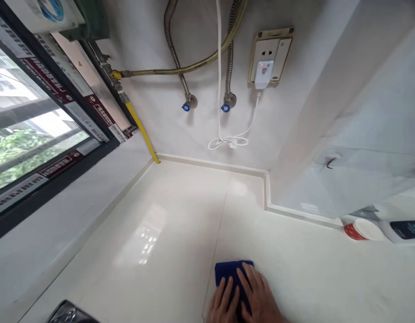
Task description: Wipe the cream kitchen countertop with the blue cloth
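Note:
A folded dark blue cloth (224, 270) lies on the white countertop (180, 251) at the lower middle of the view. My left hand (223, 305) rests on its near left part, fingers stretched out and slightly apart. On the right side of the same cloth, my right hand (260, 294) lies flat, its fingers spread and pointing forward. Both hands press from above, side by side, and cover much of the cloth. Neither hand's fingers wrap around it.
A red and white paper cup (362, 229) and a white bottle (401, 231) stand at the right. A dark object (71, 312) shows at the lower left edge. Along the back wall are a socket with a plug (264, 74), metal hoses (174, 49) and a yellow pipe (142, 130).

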A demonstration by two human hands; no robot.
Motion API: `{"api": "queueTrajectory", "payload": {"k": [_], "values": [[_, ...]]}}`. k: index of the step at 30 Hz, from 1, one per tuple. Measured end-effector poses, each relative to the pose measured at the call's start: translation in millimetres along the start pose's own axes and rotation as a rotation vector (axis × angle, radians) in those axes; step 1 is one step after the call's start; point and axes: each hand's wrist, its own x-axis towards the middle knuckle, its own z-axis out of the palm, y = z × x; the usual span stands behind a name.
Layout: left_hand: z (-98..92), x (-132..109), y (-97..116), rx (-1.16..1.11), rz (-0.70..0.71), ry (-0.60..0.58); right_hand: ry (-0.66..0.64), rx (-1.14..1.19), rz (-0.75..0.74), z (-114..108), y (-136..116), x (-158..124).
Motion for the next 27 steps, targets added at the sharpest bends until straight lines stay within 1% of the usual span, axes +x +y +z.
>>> {"api": "queueTrajectory", "payload": {"k": [1,2,4,7,9,12,15,16,18,20,22,25,27], "values": [[-0.3,2,6,-0.038,0.036,-0.013,0.007,-0.019,0.013,-3,5,-17],[-0.4,6,10,-0.092,0.068,-0.056,0.015,-0.037,0.035,-7,12,-31],[0.6,23,19,-0.233,0.125,-0.198,0.038,-0.077,0.096,-14,25,-53],[7.3,51,36,-0.479,0.166,-0.425,0.063,-0.151,0.215,-25,45,-77],[15.5,67,52,-0.638,0.182,-0.53,0.059,-0.197,0.31,-32,55,-92],[30.0,88,81,-0.83,0.252,-0.628,0.072,-0.255,0.466,-42,66,-123],[42.7,109,111,-0.941,0.414,-0.703,0.125,-0.317,0.619,-51,68,-162],[46.5,115,120,-0.955,0.476,-0.714,0.14,-0.336,0.666,-53,66,-174],[54.1,125,136,-0.931,0.562,-0.684,0.149,-0.357,0.747,-56,60,-190],[61.5,131,148,-0.875,0.584,-0.622,0.154,-0.352,0.807,-55,51,-194],[68.0,133,156,-0.84,0.582,-0.578,0.169,-0.344,0.873,-48,43,-186],[75.5,134,159,-0.821,0.59,-0.54,0.212,-0.364,0.957,-35,40,-156],[81.2,136,153,-0.794,0.585,-0.503,0.178,-0.338,0.975,-33,47,-128]]}}
